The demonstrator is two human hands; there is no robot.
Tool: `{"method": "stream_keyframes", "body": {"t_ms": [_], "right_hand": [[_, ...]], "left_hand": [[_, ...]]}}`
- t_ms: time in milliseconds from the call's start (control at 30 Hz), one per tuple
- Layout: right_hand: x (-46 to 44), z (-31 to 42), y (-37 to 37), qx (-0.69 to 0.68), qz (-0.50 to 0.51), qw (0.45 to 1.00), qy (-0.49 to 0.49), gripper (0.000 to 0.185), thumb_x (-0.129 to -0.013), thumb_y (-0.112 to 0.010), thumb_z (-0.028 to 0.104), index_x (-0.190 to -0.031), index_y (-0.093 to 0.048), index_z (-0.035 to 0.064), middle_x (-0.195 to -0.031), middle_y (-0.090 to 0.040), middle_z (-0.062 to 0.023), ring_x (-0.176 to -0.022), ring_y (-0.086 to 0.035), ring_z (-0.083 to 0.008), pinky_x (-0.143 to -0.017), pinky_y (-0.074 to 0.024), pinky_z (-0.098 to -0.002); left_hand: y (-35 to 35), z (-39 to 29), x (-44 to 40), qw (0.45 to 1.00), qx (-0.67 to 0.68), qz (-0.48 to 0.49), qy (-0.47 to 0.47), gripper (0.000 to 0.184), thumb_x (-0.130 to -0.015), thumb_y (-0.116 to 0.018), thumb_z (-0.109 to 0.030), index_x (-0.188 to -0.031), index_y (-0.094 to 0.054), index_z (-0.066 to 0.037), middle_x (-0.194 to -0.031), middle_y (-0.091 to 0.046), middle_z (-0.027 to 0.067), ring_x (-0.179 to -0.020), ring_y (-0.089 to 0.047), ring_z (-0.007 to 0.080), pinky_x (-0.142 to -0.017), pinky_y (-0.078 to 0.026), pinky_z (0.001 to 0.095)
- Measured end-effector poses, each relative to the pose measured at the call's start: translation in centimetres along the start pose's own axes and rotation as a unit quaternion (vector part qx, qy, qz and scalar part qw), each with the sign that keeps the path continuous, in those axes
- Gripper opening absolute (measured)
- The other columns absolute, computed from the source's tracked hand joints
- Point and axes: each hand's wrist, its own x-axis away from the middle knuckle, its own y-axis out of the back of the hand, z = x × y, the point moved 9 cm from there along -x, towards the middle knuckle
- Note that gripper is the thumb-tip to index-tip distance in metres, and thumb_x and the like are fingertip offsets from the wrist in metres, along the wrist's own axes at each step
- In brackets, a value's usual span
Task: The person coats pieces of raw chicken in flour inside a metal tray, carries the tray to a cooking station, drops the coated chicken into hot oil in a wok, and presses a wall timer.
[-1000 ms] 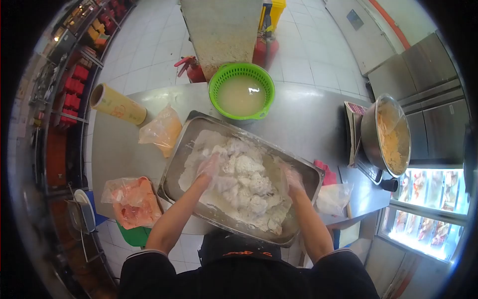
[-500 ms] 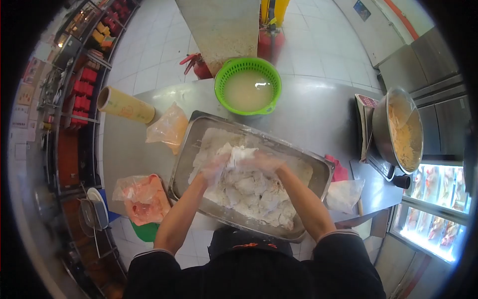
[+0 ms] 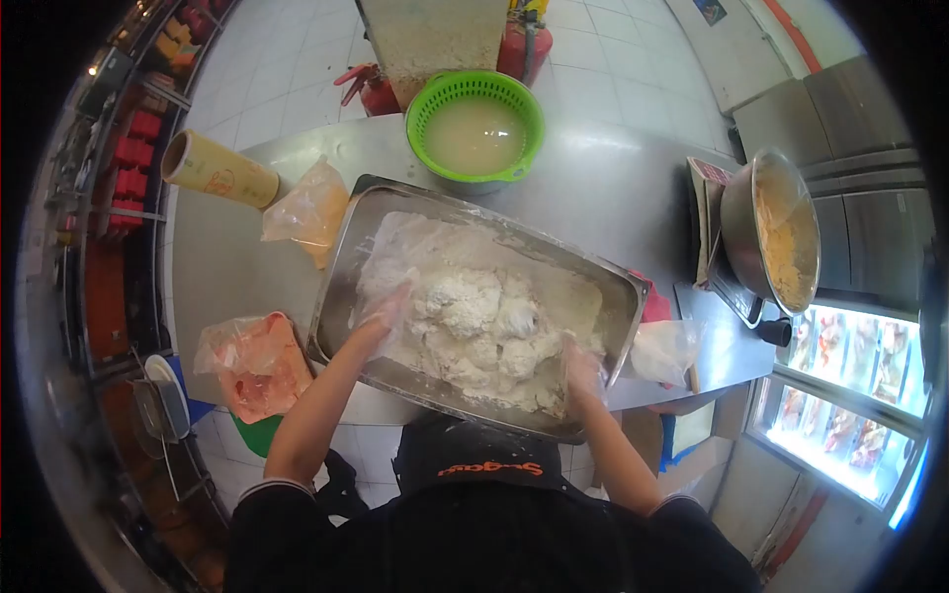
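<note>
A deep rectangular metal tray (image 3: 346, 237) lies at an angle on the steel table. Loose white flour (image 3: 415, 232) is spread inside it. Lumpy flour-coated pieces (image 3: 484, 326) are heaped in the middle; what they are under the coating cannot be made out. My left hand (image 3: 388, 304), whitened with flour, is at the heap's left side, fingers apart and holding nothing. At the right end of the heap, close to the tray's wall, is my right hand (image 3: 583, 371), its fingers stretched into the flour and partly blurred.
A green basket (image 3: 425, 158) in a bowl of cloudy liquid stands behind the tray. To the left are a roll of plastic film (image 3: 222, 170), an orange-filled bag (image 3: 311, 212) and a pink container (image 3: 262, 371). A metal bowl (image 3: 736, 232) sits right, near a white bag (image 3: 662, 351).
My hands were close together over the upper part of the heap, blurred. They have parted to its left and right sides and come lower. The whole view has shifted slightly.
</note>
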Motion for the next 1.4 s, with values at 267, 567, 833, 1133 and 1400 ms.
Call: {"method": "stream_keyframes", "body": {"t_ms": [267, 567, 833, 1133, 1400], "right_hand": [[-1.1, -0.6, -9.5, -0.327, 0.2, 0.923, -0.043, 0.089, -0.09, -0.045, 0.072, -0.145, -0.045, 0.002, -0.137, -0.057, -0.016, -0.123, -0.057, -0.0322, -0.105, -0.0429, -0.0426], [2.5, 7.4, -10.9, -0.535, 0.349, 0.769, 0.004, 0.06, -0.094, -0.052, 0.049, -0.136, -0.051, 0.0079, -0.127, -0.062, -0.0117, -0.111, -0.063, -0.0282, -0.092, -0.0539, -0.0455], [3.9, 10.2, 0.4, 0.183, 0.147, 0.924, 0.302, 0.057, -0.092, -0.056, 0.047, -0.127, -0.06, 0.0016, -0.118, -0.067, -0.016, -0.109, -0.063, -0.0327, -0.097, -0.047, -0.0451], [-6.9, 11.8, -1.0, -0.253, 0.133, 0.946, 0.15, 0.072, -0.09, -0.061, 0.054, -0.138, -0.054, 0.0002, -0.142, -0.052, -0.0157, -0.135, -0.045, -0.0271, -0.11, -0.0348, -0.0356], [-11.4, 15.2, -14.7, -0.32, 0.498, 0.797, 0.119, 0.076, -0.088, -0.064, 0.052, -0.146, -0.045, 0.0056, -0.149, -0.046, -0.012, -0.138, -0.04, -0.027, -0.116, -0.0284, -0.0404]], "left_hand": [[-10.8, -2.4, 4.6, 0.905, 0.338, 0.249, 0.065, 0.075, -0.099, -0.027, -0.064, -0.15, -0.037, -0.011, -0.146, -0.048, 0.0145, -0.129, -0.051, 0.0349, -0.106, -0.043, 0.0514], [-12.3, -8.8, 10.1, 0.874, 0.379, 0.304, -0.032, 0.076, -0.098, -0.04, -0.062, -0.151, -0.034, -0.008, -0.146, -0.048, 0.0158, -0.134, -0.047, 0.0312, -0.113, -0.036, 0.0434], [-4.3, -6.3, 3.1, 0.959, 0.135, -0.055, -0.244, 0.065, -0.098, -0.049, -0.05, -0.143, -0.047, -0.003, -0.145, -0.049, 0.0198, -0.134, -0.046, 0.0308, -0.112, -0.032, 0.0386], [0.2, -7.1, -5.4, 0.941, 0.137, -0.241, -0.194, 0.067, -0.092, -0.057, -0.054, -0.133, -0.055, -0.001, -0.123, -0.064, 0.0136, -0.114, -0.059, 0.0271, -0.097, -0.045, 0.0392], [-9.0, -13.3, 0.9, 0.919, 0.326, 0.221, -0.036, 0.071, -0.092, -0.052, -0.06, -0.137, -0.052, -0.005, -0.128, -0.062, 0.0106, -0.115, -0.06, 0.0275, -0.097, -0.048, 0.0408]]}}
